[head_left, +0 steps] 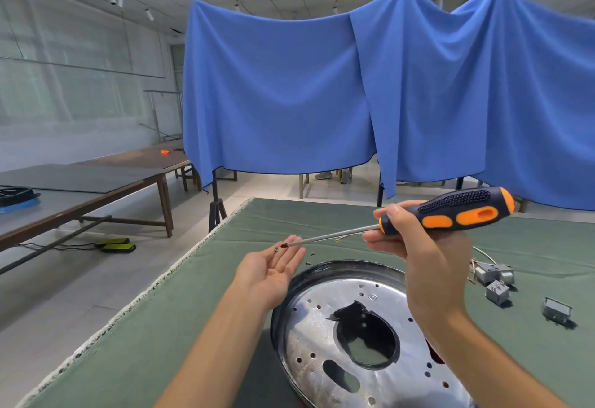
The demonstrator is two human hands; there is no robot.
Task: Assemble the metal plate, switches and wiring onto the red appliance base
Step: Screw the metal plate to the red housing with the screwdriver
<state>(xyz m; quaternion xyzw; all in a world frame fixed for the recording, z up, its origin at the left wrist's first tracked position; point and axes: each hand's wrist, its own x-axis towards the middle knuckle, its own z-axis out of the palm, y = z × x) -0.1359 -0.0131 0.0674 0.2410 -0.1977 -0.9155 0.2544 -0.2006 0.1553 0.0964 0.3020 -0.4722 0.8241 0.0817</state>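
A round shiny metal plate [322, 337] with several holes lies in a dark-rimmed base [318, 271] on the green table; a sliver of red shows under my right wrist. My left hand [273, 266] is held flat, palm up, above the table with a small screw [276, 249] on its fingertips. My right hand [415, 246] grips a black-and-orange screwdriver [463, 211], whose tip [284, 245] touches the screw. Several grey switches [494, 275] with thin wires [483, 254] lie to the right.
The green mat [161, 327] covers the table; its left edge runs diagonally. A few small dark screws [309, 259] lie beyond the plate. Blue cloth [322, 85] hangs behind. Long tables [80, 195] stand at the left.
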